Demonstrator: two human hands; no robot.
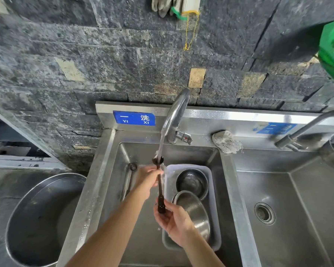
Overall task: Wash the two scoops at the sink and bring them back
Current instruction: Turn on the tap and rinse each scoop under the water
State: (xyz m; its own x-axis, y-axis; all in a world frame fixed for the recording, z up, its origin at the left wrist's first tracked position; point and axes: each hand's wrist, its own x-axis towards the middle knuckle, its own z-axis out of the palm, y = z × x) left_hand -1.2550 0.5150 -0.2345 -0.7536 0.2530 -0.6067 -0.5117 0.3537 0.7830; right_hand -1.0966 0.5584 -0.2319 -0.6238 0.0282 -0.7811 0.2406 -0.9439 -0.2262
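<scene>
A dark long-handled scoop is held over the left basin of the steel sink, its small bowl under the water running from the tap. My left hand is closed around the upper part of the handle, just below the bowl. My right hand grips the handle's lower end. I can make out only one scoop; whether a second lies against it I cannot tell.
A grey tub with two steel bowls sits in the left basin, right of my hands. A second basin with a drain lies right. A scouring pad rests on the ledge. A large steel basin stands left.
</scene>
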